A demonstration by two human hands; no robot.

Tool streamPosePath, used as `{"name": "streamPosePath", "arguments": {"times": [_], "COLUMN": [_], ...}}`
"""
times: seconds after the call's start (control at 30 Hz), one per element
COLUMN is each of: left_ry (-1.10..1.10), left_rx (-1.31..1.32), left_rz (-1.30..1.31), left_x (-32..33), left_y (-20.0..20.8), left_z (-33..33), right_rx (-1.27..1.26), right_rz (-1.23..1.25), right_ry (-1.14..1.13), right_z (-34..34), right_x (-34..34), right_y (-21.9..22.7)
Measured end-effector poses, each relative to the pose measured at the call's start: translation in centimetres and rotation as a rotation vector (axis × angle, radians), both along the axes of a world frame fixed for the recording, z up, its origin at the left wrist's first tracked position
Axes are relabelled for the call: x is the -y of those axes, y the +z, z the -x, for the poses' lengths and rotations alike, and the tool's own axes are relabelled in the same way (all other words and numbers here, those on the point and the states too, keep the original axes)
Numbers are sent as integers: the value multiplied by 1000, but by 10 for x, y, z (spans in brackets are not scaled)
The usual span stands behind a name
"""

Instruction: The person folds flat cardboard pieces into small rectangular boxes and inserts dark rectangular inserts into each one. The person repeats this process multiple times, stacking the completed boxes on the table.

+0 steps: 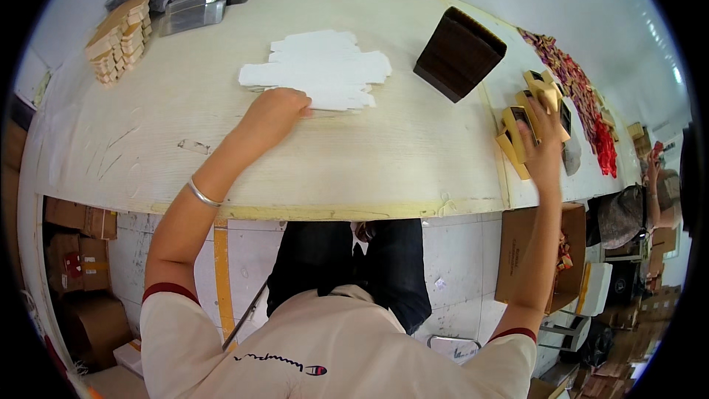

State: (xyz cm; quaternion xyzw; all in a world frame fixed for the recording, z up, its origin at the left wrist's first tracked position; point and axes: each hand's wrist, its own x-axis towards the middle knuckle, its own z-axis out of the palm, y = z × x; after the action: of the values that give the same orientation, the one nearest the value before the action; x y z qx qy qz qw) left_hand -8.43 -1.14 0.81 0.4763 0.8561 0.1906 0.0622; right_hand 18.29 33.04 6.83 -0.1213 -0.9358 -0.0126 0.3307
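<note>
My left hand (279, 113) rests at the near edge of a pile of flat white carton blanks (321, 66). Its fingers are curled and closed on the edge of a blank; the fingertips are partly hidden. To the right, my right hand (543, 144) is over a cluster of small gold boxes (511, 120) with dark windows. Thumb and fingers are around one of these boxes, slightly blurred, and the palm hides part of it. Between the hands, farther back, a tall stack of dark brown pieces (459, 54) stands on the table (354, 162).
Stacked pale wooden-looking pieces (118, 41) and clear plastic packs (193, 12) lie at the back left. Red and patterned small packets (572, 81) spread along the right. Below the right table edge is an open brown carton (521, 251). Another person (661, 199) is at far right.
</note>
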Motion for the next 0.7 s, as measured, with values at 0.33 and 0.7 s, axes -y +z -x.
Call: {"name": "streamPosePath", "arguments": {"times": [0.33,0.7], "left_ry": [-236,-109], "left_rx": [-389,-484], "left_rz": [-372,-393], "left_x": [32,8], "left_y": [8,-20], "left_z": [-116,-130], "right_rx": [-6,8], "right_rz": [19,128], "right_ry": [583,435], "right_z": [17,13], "right_x": [181,199], "right_y": [-64,-105]}}
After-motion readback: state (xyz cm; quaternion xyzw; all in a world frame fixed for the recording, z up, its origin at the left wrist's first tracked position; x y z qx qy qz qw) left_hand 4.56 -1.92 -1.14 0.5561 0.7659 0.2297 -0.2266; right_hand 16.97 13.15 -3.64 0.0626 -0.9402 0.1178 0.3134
